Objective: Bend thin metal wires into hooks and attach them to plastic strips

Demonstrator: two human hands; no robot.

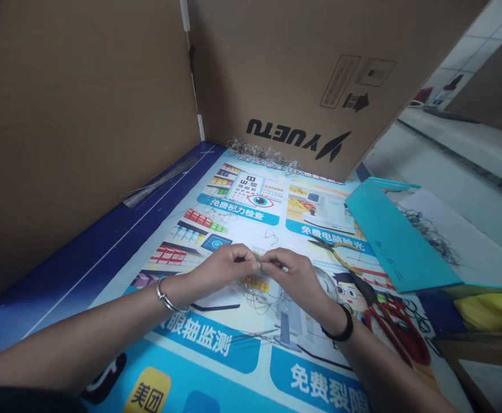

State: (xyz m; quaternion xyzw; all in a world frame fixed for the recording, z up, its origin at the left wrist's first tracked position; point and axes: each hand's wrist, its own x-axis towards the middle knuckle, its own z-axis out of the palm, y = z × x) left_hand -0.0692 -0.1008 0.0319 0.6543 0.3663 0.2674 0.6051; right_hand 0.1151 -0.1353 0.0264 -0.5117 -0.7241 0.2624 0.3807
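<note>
My left hand (228, 267) and my right hand (296, 279) meet fingertip to fingertip over the printed sheet. Both are closed in a pinch on a thin wire, mostly hidden by the fingers. Just below them lie loops of bent thin wire (257, 299); whether these join the held piece I cannot tell. Nearer to me are several straight dark wires (251, 336). Beyond the fingertips, a small bent wire (271, 234) rests on the sheet. To the right of my right hand lie pliers (334, 252) with dark jaws and yellow handles.
Tall cardboard panels (277, 74) wall off the back and left. Straight wires (160, 183) lie at the left, and a pile of wire pieces (268, 154) sits at the back. On the right are a teal folder-like holder (397, 241) with wire bits (431, 232) and red-handled scissors (388, 327).
</note>
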